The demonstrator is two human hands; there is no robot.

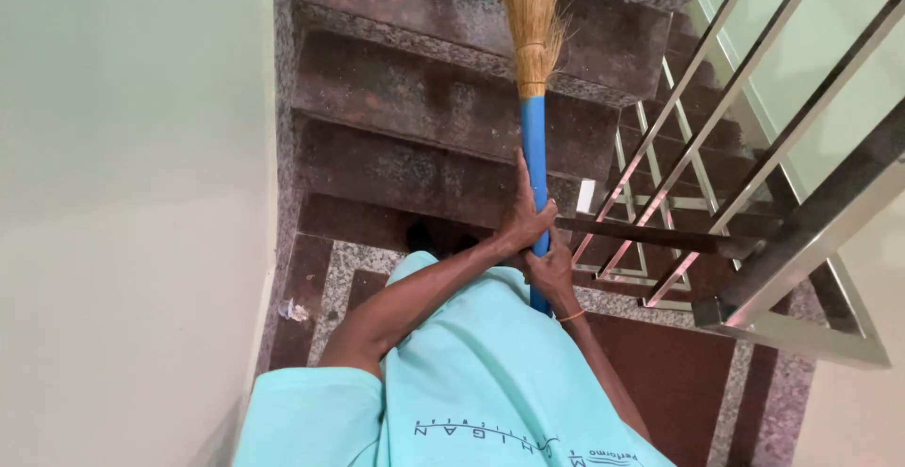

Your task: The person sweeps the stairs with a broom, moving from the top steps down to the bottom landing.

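Note:
A broom with a blue handle [534,142] and straw-coloured bristles [530,15] points away from me over dark granite stairs. My left hand [523,217] wraps the blue handle from the left, with fingers stretched up along it. Just below it my right hand [550,271], an orange band on its wrist, grips the same handle. The bristles lie over the upper steps [424,99]. My turquoise shirt [452,382] fills the bottom of the view.
A pale green wall [132,194] runs along the left. A stainless steel railing [745,175] with slanted bars stands on the right. A small scrap of litter [292,311] lies on the landing by the wall. The landing floor [679,373] is reddish-brown with a speckled border.

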